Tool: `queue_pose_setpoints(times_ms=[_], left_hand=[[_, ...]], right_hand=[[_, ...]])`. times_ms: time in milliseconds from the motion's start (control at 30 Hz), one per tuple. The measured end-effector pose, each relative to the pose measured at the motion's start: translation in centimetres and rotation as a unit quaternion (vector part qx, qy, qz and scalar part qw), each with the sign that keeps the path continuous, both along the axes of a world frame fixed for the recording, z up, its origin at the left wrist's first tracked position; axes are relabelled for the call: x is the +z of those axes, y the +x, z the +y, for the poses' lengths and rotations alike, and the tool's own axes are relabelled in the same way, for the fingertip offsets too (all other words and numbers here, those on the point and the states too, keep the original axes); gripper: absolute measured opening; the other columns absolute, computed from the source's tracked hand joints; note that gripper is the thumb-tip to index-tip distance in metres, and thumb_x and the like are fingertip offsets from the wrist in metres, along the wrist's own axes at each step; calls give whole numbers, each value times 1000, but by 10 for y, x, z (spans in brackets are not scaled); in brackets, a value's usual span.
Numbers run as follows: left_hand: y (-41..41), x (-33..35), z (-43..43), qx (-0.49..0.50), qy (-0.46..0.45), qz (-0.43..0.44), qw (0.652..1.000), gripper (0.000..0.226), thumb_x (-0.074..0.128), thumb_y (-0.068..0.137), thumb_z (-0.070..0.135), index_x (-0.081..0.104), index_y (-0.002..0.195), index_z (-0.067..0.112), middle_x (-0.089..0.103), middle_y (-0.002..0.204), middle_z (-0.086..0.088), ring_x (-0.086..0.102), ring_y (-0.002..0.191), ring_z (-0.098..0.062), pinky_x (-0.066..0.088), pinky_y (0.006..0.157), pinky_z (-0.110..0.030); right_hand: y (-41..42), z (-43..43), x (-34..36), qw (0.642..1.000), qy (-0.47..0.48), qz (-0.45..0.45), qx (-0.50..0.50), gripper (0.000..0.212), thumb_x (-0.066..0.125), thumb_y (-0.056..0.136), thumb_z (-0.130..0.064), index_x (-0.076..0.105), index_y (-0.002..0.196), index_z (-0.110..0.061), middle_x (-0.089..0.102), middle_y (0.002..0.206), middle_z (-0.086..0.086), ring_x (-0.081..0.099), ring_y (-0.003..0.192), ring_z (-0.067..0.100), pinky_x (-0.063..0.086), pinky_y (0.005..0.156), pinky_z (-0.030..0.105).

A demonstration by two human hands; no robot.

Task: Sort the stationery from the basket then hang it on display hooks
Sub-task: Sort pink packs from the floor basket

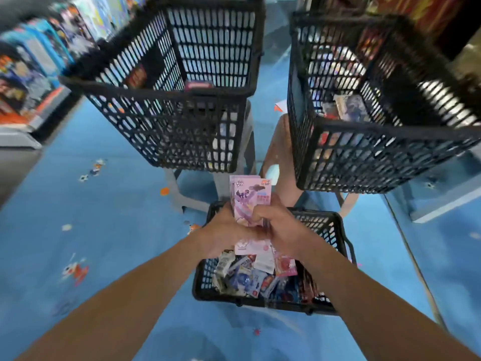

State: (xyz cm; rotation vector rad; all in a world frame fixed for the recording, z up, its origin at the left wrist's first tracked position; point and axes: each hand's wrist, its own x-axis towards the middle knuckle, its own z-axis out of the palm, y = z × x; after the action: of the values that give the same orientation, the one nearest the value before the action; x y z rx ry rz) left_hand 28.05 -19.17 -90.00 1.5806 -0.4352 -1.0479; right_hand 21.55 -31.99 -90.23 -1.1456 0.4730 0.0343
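A low black basket (335, 225) on the blue floor holds several loose stationery packets (250, 277). Above it, both my hands hold an upright stack of pink packets (250, 201) with a cartoon pony print. My left hand (223, 230) grips the stack from the left side. My right hand (278, 225) curls round its right edge, thumb on the front packet. The lower end of the stack shows below my hands.
Two tall black mesh baskets stand on plastic stools ahead: the left one (166, 121) almost bare, the right one (377, 142) with some packets inside. Blurred toy shelves (28, 74) line the left; a shelf base (442, 194) sits at right.
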Motion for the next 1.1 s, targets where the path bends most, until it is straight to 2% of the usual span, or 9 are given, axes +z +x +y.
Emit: queue_pose_setpoints(times_ms=[133,267,400,500,600,667,733,900,1100], left_hand=[[-16,112,4,-77,11,66,995,32,73,84,-11,71,109,9,72,109,-18,71,100,-19,56,84,-24],[-16,208,-13,-65,54,102,991,44,84,53,14,70,92,-1,63,95,-21,61,89,-29,49,83,-39],[4,287,-30,-85,43,134,986,42,78,63,4,61,100,-7,57,104,-24,58,93,-31,52,81,-35],[27,332,-43,-82,37,149,985,79,71,58,-1,44,130,-17,52,120,-34,57,102,-34,50,98,-45],[55,378,-57,-76,21,141,987,58,50,61,-3,58,118,-1,63,107,-22,69,93,-28,60,80,-38],[78,401,-63,-64,23,123,990,56,55,60,-3,62,115,7,66,112,-23,70,102,-33,57,89,-44],[108,408,-65,-54,33,93,994,68,63,59,-5,60,124,10,65,125,-26,65,117,-40,49,104,-55],[195,387,-65,22,90,54,994,86,76,60,-3,49,139,16,69,126,-17,67,117,-37,51,102,-59],[309,249,-50,6,189,24,982,96,75,48,10,49,140,22,71,121,-6,67,113,-28,59,90,-49]], right_hand=[[-22,3,114,999,15,46,23,72,53,55,-1,50,126,-10,64,101,14,70,81,18,53,67,35],[-27,-7,216,997,27,72,20,36,56,55,-9,62,88,-23,51,70,7,50,61,22,37,51,33],[-12,-29,296,997,-46,57,20,73,53,57,-12,48,130,-20,46,56,5,38,49,21,27,50,34],[5,-45,351,998,-52,-3,42,72,51,62,-11,45,134,-13,52,77,18,45,52,23,34,43,29],[33,-60,388,997,-21,-51,51,77,56,59,-8,43,136,-7,57,101,25,61,69,29,52,54,36],[58,-68,403,996,11,-63,62,75,57,62,-3,43,136,-7,60,112,27,67,83,33,58,64,43],[88,-74,411,995,19,-63,70,73,56,66,2,42,137,-8,61,120,28,67,93,37,58,73,49],[165,-76,398,994,26,-82,61,44,47,76,18,61,115,1,66,103,26,68,87,37,57,72,47],[271,-53,290,997,32,67,-2,63,55,66,20,55,127,3,67,112,31,72,86,37,61,69,53]])
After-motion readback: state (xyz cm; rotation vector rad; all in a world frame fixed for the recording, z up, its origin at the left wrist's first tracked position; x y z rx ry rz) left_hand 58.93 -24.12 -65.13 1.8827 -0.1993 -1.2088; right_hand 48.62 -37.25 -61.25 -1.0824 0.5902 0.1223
